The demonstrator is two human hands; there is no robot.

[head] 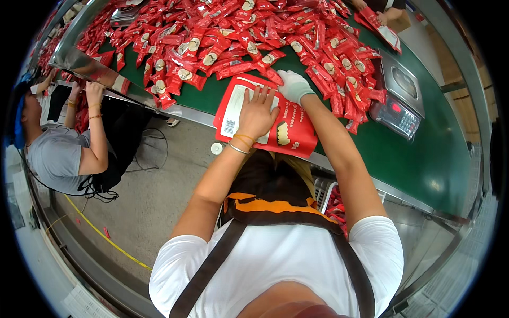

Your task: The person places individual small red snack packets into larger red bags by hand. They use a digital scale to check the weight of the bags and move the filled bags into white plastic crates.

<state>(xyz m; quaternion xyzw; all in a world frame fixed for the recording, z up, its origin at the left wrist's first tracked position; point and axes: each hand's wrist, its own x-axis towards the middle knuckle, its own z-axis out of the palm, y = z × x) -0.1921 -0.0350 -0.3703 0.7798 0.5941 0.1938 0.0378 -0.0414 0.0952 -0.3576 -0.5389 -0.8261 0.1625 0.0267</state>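
Note:
A large red printed pouch (274, 137) with a pale panel and a barcode lies at the near edge of the green table, partly overhanging it. My left hand (257, 113), bare, rests palm down on the pouch with its fingers spread a little. In a white glove, my right hand (295, 85) is at the pouch's far right corner. Its fingertips are by a small red packet (272, 75); whether they grip it is hidden. Beyond both hands spreads a heap of small red sealed packets (238, 37) with cream oval marks.
A digital weighing scale (399, 95) stands at the right on the green table surface (441, 159). A co-worker's hands (381, 18) hold a red pouch across the table. Another person (59, 155) sits at the left. Below the table is a white basket (328, 196) with red packets.

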